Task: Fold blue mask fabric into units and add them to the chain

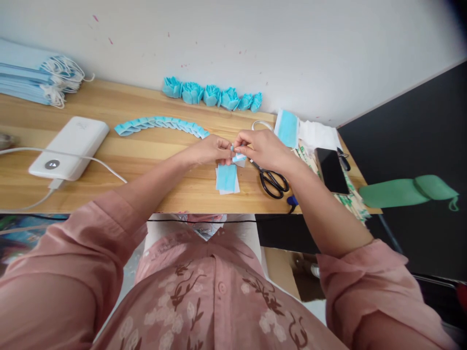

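Note:
A small folded piece of blue-and-white mask fabric [239, 157] is pinched between the fingertips of my left hand [213, 148] and my right hand [260, 147]. Both hands are closed and nearly touch each other above the table. Just below them lies a small pile of cut blue and white fabric squares [226, 178]. Black-handled scissors [273, 183] rest beneath my right wrist, their blades partly hidden. Left of my hands, a curved row of folded blue pieces [160, 122] lies overlapping on the wood, its right end close to my left hand.
Several blue fabric flowers [211, 95] line the wall. Stacked face masks [29, 75] and a white power bank [69, 148] with cables are at left. On the right are a flat blue mask piece [287, 128], a phone [331, 170] and a green pouch [396, 192] at the table's edge.

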The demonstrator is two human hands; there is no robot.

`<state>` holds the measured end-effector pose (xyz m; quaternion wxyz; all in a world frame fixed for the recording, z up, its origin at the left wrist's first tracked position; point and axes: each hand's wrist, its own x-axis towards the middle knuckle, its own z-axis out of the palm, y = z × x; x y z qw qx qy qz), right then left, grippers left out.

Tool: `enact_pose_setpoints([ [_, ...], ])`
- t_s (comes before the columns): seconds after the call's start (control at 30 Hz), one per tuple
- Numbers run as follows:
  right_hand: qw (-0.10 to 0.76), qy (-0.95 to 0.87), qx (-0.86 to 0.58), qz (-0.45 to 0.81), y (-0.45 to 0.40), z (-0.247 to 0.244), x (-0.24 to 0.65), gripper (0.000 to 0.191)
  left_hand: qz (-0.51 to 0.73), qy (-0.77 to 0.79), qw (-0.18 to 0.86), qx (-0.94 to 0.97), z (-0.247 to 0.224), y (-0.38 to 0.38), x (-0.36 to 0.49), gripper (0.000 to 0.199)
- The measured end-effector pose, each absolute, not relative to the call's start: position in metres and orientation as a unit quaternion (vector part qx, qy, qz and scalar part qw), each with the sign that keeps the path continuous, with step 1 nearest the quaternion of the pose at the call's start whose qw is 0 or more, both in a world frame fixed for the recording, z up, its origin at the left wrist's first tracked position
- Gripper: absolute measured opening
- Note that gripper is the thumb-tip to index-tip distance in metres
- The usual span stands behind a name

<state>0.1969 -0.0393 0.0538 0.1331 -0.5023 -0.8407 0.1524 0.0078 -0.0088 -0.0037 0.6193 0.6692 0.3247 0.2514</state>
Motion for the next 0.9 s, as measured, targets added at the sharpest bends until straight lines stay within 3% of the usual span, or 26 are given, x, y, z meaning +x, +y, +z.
enact_pose_setpoints([
  [0.07,0.146,-0.835,-0.505,0.161,-0.040,0.053,0.196,0.012,0.255,0.327,0.623,0.663,-0.003,-0.010,0.009,0.016],
  [0.27,0.229,-0.815,-0.506,0.167,-0.037,0.051,0.203,0.047,0.290,0.353,0.617,0.641,0.001,-0.013,0.010,0.016],
  [0.57,0.274,-0.787,-0.498,0.241,-0.032,0.031,0.195,0.051,0.300,0.357,0.605,0.645,-0.001,-0.010,0.010,0.023],
  [0.8,0.472,-0.656,-0.526,0.265,-0.027,0.010,0.187,0.052,0.408,0.358,0.577,0.610,0.002,-0.008,0.010,0.023],
  [0.9,0.500,-0.614,-0.521,0.318,-0.030,-0.001,0.182,0.056,0.460,0.357,0.575,0.575,0.003,-0.008,0.009,0.027],
])
